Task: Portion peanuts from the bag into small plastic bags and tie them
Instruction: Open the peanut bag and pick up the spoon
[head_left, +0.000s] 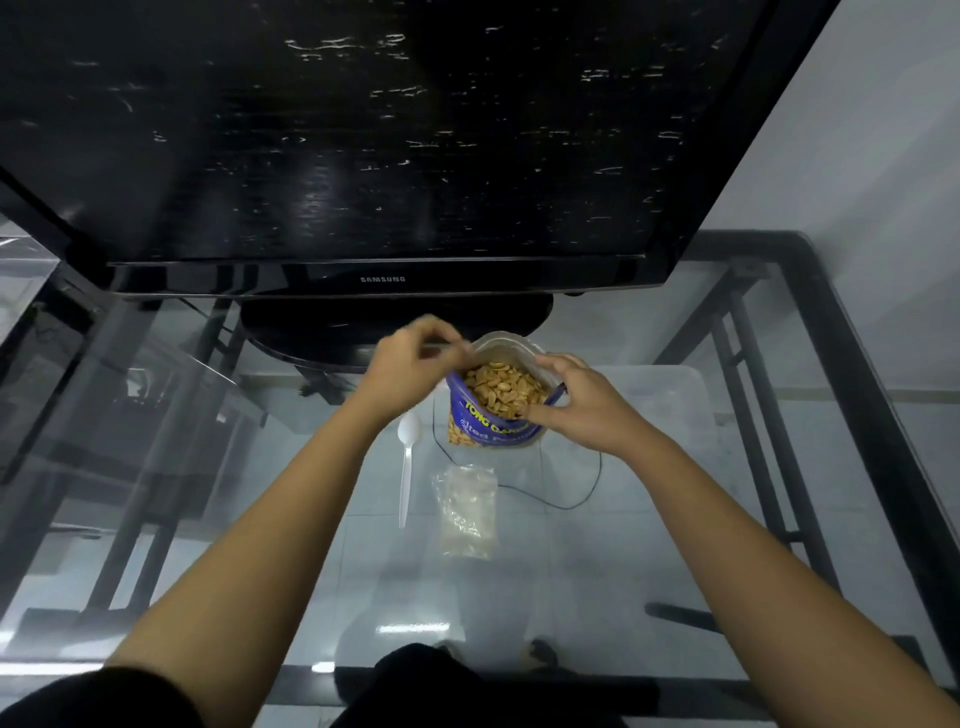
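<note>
A blue peanut bag (488, 428) stands upright on the glass table (597, 571), its mouth spread wide with peanuts (501, 391) showing inside. My left hand (410, 358) pinches the bag's far left rim. My right hand (576, 402) grips the near right rim. A stack of small clear plastic bags (466, 512) lies flat on the glass just in front of the peanut bag. A white plastic spoon (407, 462) lies to the left of them, bowl end away from me.
A large black Samsung television (363, 156) on a round base (395, 327) stands right behind the peanut bag. A thin black cable (561, 501) loops under the glass. The table's black metal frame (852, 389) runs along the right side.
</note>
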